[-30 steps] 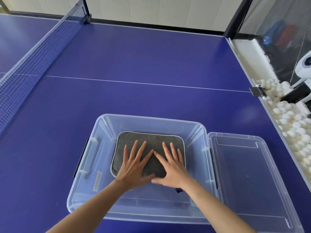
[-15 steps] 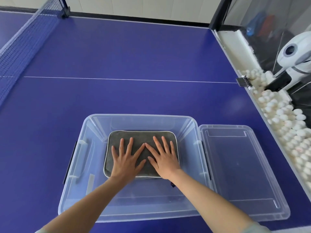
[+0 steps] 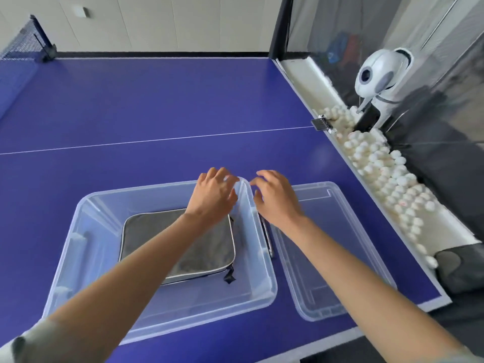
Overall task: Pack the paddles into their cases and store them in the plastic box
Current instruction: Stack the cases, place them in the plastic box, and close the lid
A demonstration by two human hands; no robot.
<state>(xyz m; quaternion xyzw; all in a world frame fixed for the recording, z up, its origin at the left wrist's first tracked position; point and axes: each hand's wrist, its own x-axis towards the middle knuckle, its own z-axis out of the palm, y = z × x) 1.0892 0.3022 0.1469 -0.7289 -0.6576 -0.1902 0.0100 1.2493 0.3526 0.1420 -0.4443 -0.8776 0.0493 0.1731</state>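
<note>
Plastic box [image 3: 78, 260] sat nearest the person, close to the table's near edge, w/ the grey paddle case [image 3: 157, 231] lying flat on its floor, toward the far-right part, so that stage looked done. Lid [image 3: 340, 297] lay upside-down just right of the box, edge almost touching, prob. parked there for an easy grab.

Left hand [image 3: 212, 197] hovered over the box's far-right corner, fingers loosely curled, holding nothing; contact w/ the rim unclear (blur). Right hand [image 3: 275, 197] was over the lid's far-left corner, fingers likewise relaxed, nothing gripped. Judged: reaching for the lid.

Beyond the box, open blue table [image 3: 157, 106] gave plenty of room. Right of the lid, white balls [image 3: 379, 163] in a trough and a ball machine [image 3: 379, 74] crowded that side.
</note>
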